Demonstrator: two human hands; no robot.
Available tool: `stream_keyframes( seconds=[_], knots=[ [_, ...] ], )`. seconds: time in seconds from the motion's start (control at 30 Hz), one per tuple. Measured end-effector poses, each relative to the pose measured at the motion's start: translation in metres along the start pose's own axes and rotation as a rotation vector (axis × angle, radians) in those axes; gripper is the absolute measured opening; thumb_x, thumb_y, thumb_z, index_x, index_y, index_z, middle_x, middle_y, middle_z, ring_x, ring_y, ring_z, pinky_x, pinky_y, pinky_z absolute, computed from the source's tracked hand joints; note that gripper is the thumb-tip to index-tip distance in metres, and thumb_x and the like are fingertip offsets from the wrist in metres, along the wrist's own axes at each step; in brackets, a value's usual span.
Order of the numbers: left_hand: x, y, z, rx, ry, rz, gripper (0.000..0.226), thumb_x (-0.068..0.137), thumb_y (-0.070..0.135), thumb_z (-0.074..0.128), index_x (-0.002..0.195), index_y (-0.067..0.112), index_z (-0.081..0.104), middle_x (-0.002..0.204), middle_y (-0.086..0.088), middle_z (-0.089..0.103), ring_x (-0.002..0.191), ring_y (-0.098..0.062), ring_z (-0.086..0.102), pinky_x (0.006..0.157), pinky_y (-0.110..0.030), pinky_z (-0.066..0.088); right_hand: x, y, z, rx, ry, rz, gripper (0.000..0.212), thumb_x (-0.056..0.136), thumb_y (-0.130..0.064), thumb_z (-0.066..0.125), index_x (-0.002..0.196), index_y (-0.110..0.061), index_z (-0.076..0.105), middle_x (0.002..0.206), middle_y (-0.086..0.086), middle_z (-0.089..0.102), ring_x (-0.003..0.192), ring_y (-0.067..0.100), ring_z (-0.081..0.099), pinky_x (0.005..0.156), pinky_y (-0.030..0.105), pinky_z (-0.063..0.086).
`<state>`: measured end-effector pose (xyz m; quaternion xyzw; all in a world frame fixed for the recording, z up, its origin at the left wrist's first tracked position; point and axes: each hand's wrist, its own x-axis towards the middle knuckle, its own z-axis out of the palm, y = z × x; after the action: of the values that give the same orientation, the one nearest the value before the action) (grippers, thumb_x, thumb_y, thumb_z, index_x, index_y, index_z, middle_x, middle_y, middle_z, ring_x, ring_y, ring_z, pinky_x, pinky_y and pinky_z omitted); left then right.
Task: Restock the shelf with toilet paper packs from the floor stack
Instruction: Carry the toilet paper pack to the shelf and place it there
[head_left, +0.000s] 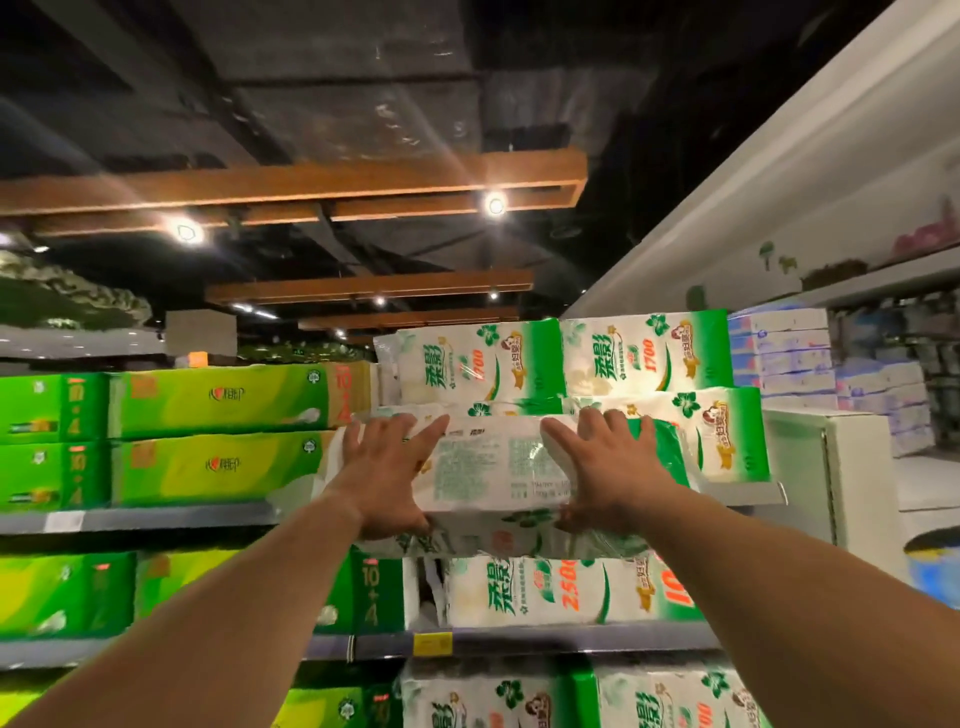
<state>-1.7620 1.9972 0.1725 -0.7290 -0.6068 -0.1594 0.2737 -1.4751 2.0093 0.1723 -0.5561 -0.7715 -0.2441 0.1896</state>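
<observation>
A white and green toilet paper pack (493, 467) lies lengthwise at the front of the top shelf (743, 493), its printed end facing me. My left hand (387, 467) presses flat on its left side with straight, spread fingers. My right hand (605, 462) presses flat on its right side the same way, thumb under the lower edge. Behind it stand stacked packs of the same brand (561, 358), and one more sits to its right (727, 431). The floor stack is out of view.
Bright green boxed tissue packs (218, 431) fill the top shelf to the left. More white-green packs (561, 592) sit on the shelf below, above a yellow price tag (432, 644). A white cabinet (831, 467) and blue-white packs (789, 353) stand at the right.
</observation>
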Motion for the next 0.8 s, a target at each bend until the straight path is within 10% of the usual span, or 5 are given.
stream_keyframes(
  seconds=[0.2, 0.8],
  knots=[
    [0.017, -0.046, -0.01, 0.024, 0.177, -0.026, 0.128, 0.067, 0.092, 0.055, 0.156, 0.046, -0.024, 0.168, -0.009, 0.001, 0.155, -0.032, -0.005, 0.12, -0.058, -0.017, 0.039, -0.027, -0.026, -0.077, 0.167, -0.015, 0.12, 0.072, -0.077, 0.071, 0.157, -0.044, -0.008, 0.164, 0.014, 0.009, 0.151, 0.039, 0.009, 0.118, 0.072, 0.002],
    [0.259, -0.131, 0.016, 0.094, 0.378, 0.013, 0.108, 0.063, 0.057, 0.085, 0.149, 0.035, 0.024, 0.147, -0.004, 0.034, 0.136, -0.031, 0.028, 0.12, -0.06, 0.016, 0.298, 0.024, 0.006, -0.124, 0.31, -0.019, 0.124, 0.06, -0.077, 0.079, 0.156, -0.041, 0.009, 0.151, 0.007, 0.031, 0.137, 0.035, 0.029, 0.117, 0.068, 0.019]
  ],
)
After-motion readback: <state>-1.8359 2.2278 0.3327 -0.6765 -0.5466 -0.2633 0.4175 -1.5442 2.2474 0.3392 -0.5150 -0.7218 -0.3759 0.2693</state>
